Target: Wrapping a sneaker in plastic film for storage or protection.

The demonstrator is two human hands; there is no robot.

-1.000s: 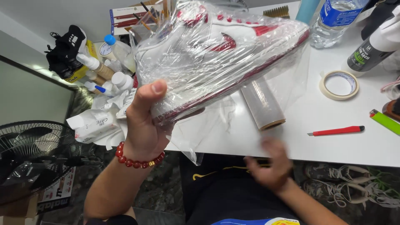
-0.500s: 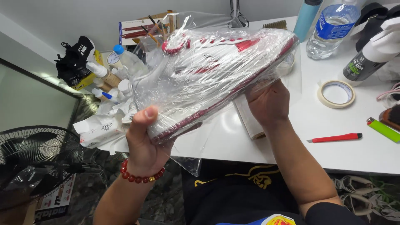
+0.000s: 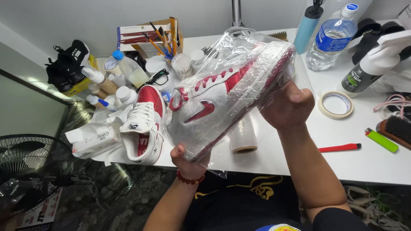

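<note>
Holding a white-and-red sneaker (image 3: 222,96) wrapped in clear film above the worktop (image 3: 359,162), the left hand (image 3: 188,160) grips its heel while right hand (image 3: 287,106) fingers close under its toe, tilting it sideways as if for inspection.

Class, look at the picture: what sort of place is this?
Probably a shoe-cleaning or restoration bench: a plastic-wrapped sneaker in both hands, a second sneaker on the table, plus a brush and spray bottle.

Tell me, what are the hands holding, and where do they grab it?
Both hold one plastic-wrapped shoe. The left hand grips its lower end, thumb on the wrap. The right hand grips the upper end, by the sole.
</note>
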